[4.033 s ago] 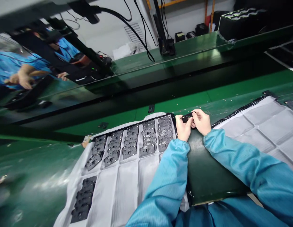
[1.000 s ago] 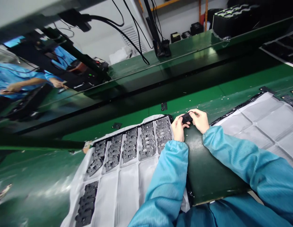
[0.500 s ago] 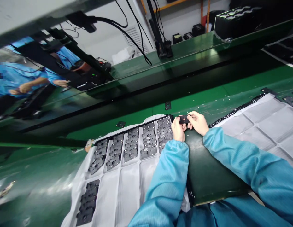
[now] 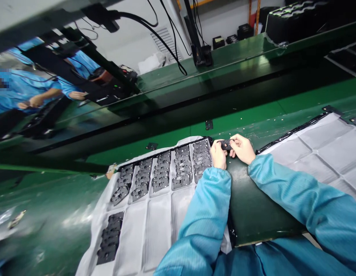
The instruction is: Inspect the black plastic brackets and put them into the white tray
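Between my two hands is a small flat black plastic part (image 4: 226, 145), held just above the green table. My left hand (image 4: 218, 155) grips its left end, the fingers closed around it. My right hand (image 4: 241, 148) pinches its right end between thumb and fingers. Left of my hands lies a compartment tray (image 4: 157, 214) covered in thin white sheeting. Its far row holds overlapping black plastic parts (image 4: 182, 166) in several compartments. One near-left compartment also holds a stack of black parts (image 4: 110, 237).
A second white-lined tray (image 4: 318, 142) lies on the right. Single black parts rest on the green surface (image 4: 209, 125) beyond the trays. A raised green ledge (image 4: 238, 51) runs across the back, with a black post and cables. Co-workers in blue sleeves (image 4: 45, 92) are at the far left.
The view has shifted slightly, so the whole scene sits a little farther right. Both hands still hold the black part, with almost no change in grip.
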A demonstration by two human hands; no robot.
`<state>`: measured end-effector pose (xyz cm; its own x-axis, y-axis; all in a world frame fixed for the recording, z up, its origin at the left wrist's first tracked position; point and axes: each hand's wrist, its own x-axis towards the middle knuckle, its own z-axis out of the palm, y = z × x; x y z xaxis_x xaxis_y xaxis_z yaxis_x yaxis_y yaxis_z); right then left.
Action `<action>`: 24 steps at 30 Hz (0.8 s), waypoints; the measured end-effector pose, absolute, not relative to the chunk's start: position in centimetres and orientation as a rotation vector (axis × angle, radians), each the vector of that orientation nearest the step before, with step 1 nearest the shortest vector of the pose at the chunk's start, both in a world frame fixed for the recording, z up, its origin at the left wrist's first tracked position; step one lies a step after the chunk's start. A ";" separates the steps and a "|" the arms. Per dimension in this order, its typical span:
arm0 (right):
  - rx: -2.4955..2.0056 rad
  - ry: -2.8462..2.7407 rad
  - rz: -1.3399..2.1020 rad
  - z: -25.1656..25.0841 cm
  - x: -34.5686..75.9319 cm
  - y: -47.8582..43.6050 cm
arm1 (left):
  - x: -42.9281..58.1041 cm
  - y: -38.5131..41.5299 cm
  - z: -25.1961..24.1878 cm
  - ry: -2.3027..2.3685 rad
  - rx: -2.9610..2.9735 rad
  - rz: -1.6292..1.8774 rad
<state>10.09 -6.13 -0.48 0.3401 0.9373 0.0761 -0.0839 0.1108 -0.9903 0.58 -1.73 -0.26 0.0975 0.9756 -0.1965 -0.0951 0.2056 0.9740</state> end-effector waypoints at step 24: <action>-1.210 -0.900 0.943 -0.6 10.2 -6.0 | 0.3 -2.0 -0.2 1.076 1.125 1.071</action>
<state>10.18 -6.01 -0.63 0.3517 0.9342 0.0599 -0.1034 0.1024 -0.9894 0.29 -1.97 -0.19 0.1521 0.9836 -0.0974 -0.0934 0.1124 0.9893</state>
